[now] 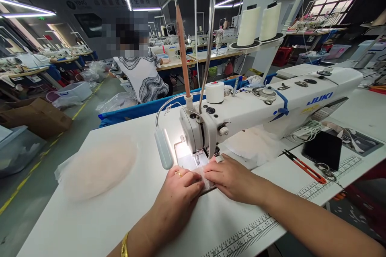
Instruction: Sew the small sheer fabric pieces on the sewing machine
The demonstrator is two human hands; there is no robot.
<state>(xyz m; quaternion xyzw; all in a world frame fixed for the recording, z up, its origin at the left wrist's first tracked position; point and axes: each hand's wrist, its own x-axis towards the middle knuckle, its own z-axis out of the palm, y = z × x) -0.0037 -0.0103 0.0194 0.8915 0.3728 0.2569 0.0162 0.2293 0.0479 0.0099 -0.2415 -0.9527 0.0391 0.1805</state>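
Observation:
At the front of a white sewing machine (pixel 196 128), a small piece of thin, whitish sheer fabric (pixel 206 177) lies just before the presser foot, under the lamp's light. My left hand (pixel 181 186) has its fingers curled together on the fabric's left side. From the right, my right hand (pixel 230 176) closes its fingers on the same piece, close to the needle area. The fingers partly hide the fabric and its edges. A pale round stack of sheer fabric (pixel 99 168) rests on the table to the left. More sheer fabric (pixel 253 144) lies beneath the machine arm.
Orange thread snips (pixel 304 166), a black phone (pixel 322 150) and a coiled white cord (pixel 306 131) lie at the right. A grey lamp (pixel 163 148) hangs left of the needle. A printed ruler (pixel 244 237) runs along the front edge. Another person (pixel 140 74) sits beyond the table.

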